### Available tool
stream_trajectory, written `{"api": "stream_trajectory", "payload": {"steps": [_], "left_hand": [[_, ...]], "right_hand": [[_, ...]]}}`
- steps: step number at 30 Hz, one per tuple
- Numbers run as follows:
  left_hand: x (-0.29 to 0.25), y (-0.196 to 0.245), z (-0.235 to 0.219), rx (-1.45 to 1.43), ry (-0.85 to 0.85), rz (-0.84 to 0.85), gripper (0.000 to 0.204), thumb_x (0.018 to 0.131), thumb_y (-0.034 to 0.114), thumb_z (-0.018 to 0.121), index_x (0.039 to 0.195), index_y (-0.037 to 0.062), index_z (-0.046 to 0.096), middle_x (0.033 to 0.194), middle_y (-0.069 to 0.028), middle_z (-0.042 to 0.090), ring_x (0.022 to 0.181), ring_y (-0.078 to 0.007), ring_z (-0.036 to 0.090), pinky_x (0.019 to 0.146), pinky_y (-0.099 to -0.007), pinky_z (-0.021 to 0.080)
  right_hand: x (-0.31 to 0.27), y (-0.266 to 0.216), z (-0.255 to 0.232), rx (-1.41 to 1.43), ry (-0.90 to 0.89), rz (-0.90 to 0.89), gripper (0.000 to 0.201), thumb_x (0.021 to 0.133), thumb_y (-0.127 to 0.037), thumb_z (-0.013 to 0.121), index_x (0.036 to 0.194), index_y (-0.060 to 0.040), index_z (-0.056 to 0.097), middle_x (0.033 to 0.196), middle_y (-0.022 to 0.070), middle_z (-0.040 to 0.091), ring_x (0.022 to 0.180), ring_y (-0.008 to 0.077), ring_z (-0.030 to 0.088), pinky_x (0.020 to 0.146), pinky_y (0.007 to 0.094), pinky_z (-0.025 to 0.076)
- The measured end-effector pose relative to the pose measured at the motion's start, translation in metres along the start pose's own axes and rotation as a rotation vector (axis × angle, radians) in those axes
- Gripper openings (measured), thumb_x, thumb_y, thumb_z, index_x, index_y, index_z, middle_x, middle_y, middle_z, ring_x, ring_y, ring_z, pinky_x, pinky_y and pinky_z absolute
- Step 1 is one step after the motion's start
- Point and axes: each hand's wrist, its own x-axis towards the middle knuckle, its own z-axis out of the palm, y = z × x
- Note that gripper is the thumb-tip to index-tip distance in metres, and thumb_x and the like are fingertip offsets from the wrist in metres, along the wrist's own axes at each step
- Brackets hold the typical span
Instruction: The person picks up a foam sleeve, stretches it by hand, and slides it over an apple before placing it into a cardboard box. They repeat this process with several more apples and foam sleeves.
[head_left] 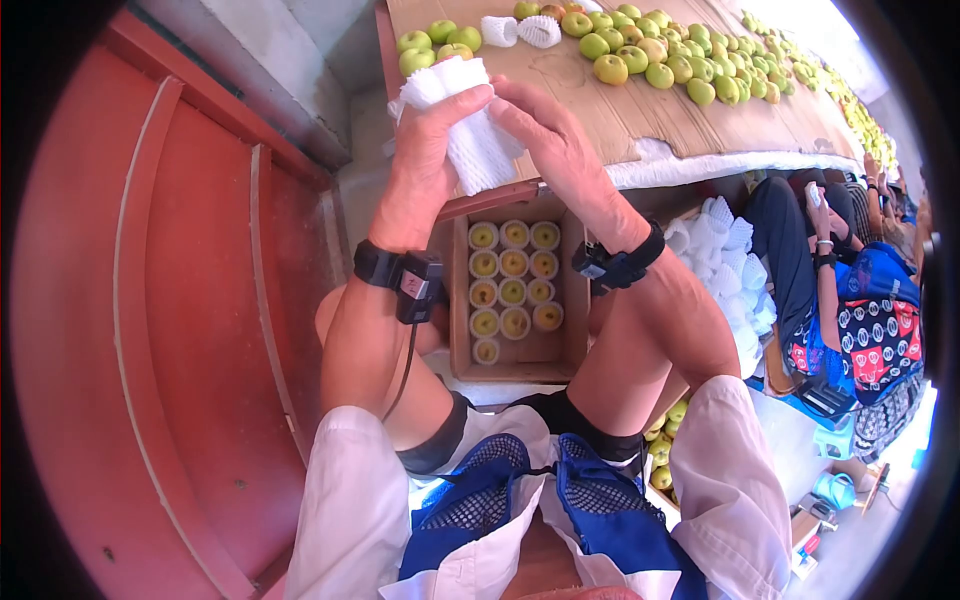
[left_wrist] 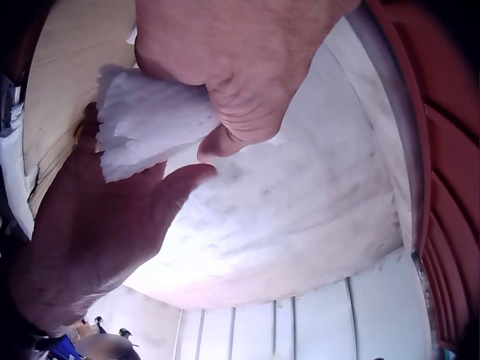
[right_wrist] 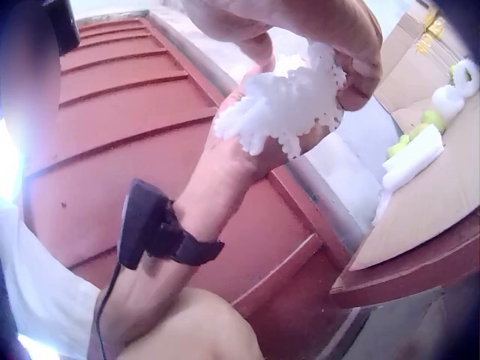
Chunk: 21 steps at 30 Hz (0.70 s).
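Note:
Raised over the table's near edge, a white foam net sleeve [head_left: 484, 155] is held between both hands. My left hand [head_left: 425, 155] grips it from the left, thumb across its upper part. From the right, my right hand [head_left: 560, 145] holds it, fingertips near the left thumb. In the left wrist view the sleeve [left_wrist: 150, 120] widens toward one ragged end, with the right hand's fingers partly hidden behind it. The right wrist view shows the frilled foam edge [right_wrist: 289, 109] under the curled right fingers. Whether anything is inside cannot be seen.
Green apples [head_left: 630, 50] spread over the cardboard-covered table [head_left: 540, 95]. Below the hands stands a carton [head_left: 570, 345] with rows of foam-wrapped apples. Foam nets [head_left: 735, 265] pile up at the right, beside another seated person [head_left: 800, 240]. A red panelled surface [head_left: 210, 300] is at the left.

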Motion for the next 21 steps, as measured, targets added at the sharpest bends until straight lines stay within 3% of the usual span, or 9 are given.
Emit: {"api": "stream_trajectory", "payload": {"steps": [2,5,8,11,14,17,19,21], "left_hand": [[-0.002,-0.001,0.002,0.021,0.023,0.062,0.055,0.085,0.002,0.076,0.134,0.0009,0.051,0.115,-0.0124,0.066,0.107,-0.0225,0.066,0.094,-0.0363,0.055],[-0.003,-0.007,0.004,0.113,0.031,0.158,0.062,0.084,0.0,0.077,0.138,0.0018,0.047,0.115,-0.0114,0.064,0.106,-0.0219,0.066,0.093,-0.0352,0.055],[-0.004,-0.012,0.003,0.172,0.025,0.17,0.064,0.083,0.001,0.079,0.138,0.0012,0.047,0.115,-0.0114,0.063,0.105,-0.0212,0.066,0.092,-0.0349,0.055],[-0.006,-0.014,0.003,0.166,0.014,0.122,0.064,0.084,0.0,0.078,0.14,-0.0006,0.047,0.119,-0.0131,0.062,0.107,-0.0223,0.065,0.092,-0.0361,0.055],[-0.004,-0.015,-0.002,0.164,-0.014,0.09,0.059,0.089,-0.001,0.074,0.142,-0.0021,0.048,0.125,-0.0165,0.063,0.111,-0.0261,0.066,0.094,-0.0389,0.057],[-0.015,-0.01,-0.004,0.113,-0.041,0.08,0.054,0.09,0.002,0.074,0.139,-0.002,0.051,0.124,-0.0166,0.064,0.11,-0.0263,0.066,0.092,-0.04,0.058],[-0.015,-0.008,-0.006,0.091,-0.052,0.058,0.052,0.091,0.004,0.074,0.138,-0.0014,0.053,0.123,-0.0165,0.064,0.11,-0.026,0.066,0.091,-0.0403,0.058],[-0.014,-0.006,-0.007,0.053,-0.054,0.05,0.051,0.087,0.002,0.078,0.132,-0.0015,0.055,0.116,-0.0105,0.063,0.105,-0.0218,0.066,0.089,-0.0364,0.057]], "right_hand": [[-0.003,-0.005,0.001,0.055,-0.033,0.114,0.073,0.089,-0.035,0.078,0.138,0.0106,0.049,0.123,0.0201,0.063,0.114,0.0241,0.061,0.098,0.0369,0.049],[0.0,0.006,0.003,0.039,-0.29,0.056,0.085,0.089,-0.046,0.077,0.149,0.0035,0.04,0.137,0.0176,0.056,0.127,0.0244,0.055,0.103,0.0331,0.047],[-0.004,-0.002,0.006,0.105,-0.341,-0.023,0.089,0.085,-0.047,0.079,0.149,0.0024,0.04,0.124,0.0129,0.061,0.115,0.0206,0.061,0.088,0.0308,0.053],[-0.006,-0.027,-0.003,-0.018,-0.392,0.177,0.073,0.082,-0.034,0.078,0.138,0.0015,0.05,0.108,0.0072,0.065,0.098,0.0157,0.064,0.072,0.0281,0.052],[0.005,0.002,-0.004,0.041,-0.397,0.225,0.055,0.077,-0.024,0.075,0.124,-0.0003,0.059,0.098,0.0043,0.065,0.086,0.0122,0.062,0.066,0.0267,0.048],[-0.005,-0.001,0.002,0.013,-0.361,0.261,0.041,0.074,-0.016,0.074,0.109,0.0007,0.062,0.097,0.007,0.066,0.087,0.0155,0.062,0.075,0.0303,0.049],[-0.008,-0.01,0.004,0.11,-0.392,0.343,0.036,0.074,-0.015,0.074,0.105,0.0,0.063,0.09,0.0057,0.065,0.079,0.0149,0.061,0.07,0.0298,0.049],[-0.009,-0.012,0.004,0.162,-0.406,0.391,0.033,0.074,-0.014,0.073,0.103,-0.0003,0.063,0.084,0.0047,0.064,0.073,0.0144,0.061,0.066,0.0295,0.049]]}}
